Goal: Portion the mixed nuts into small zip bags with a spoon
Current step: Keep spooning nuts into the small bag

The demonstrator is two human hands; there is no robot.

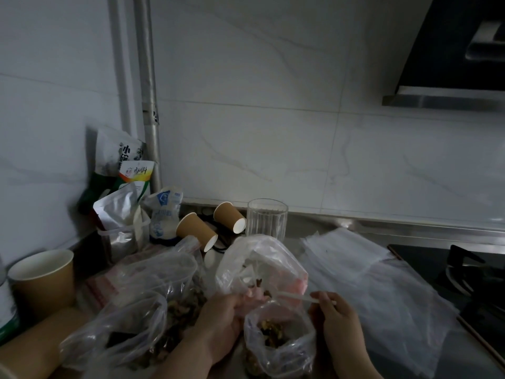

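left hand [224,321] pinches the floppy zip bag [278,340] rim open on the desk [464,359], right hand [334,318] pinches a light plastic spoon [297,296]. thin, slippery film, so hold it by the rim.

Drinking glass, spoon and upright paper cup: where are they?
Drinking glass [267,218]: head view, middle of its ribbed wall.
Spoon [296,296]: head view, middle of its white handle.
Upright paper cup [45,284]: head view, brown outer wall.

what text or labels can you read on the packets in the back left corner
"小" on the tall white and green packet; the characters below it are cut off.
Red brush-style characters on the white and orange packet: too blurred to read.
Blue print on the small clear pouch: too blurred to read.
Paper cups: no print visible.
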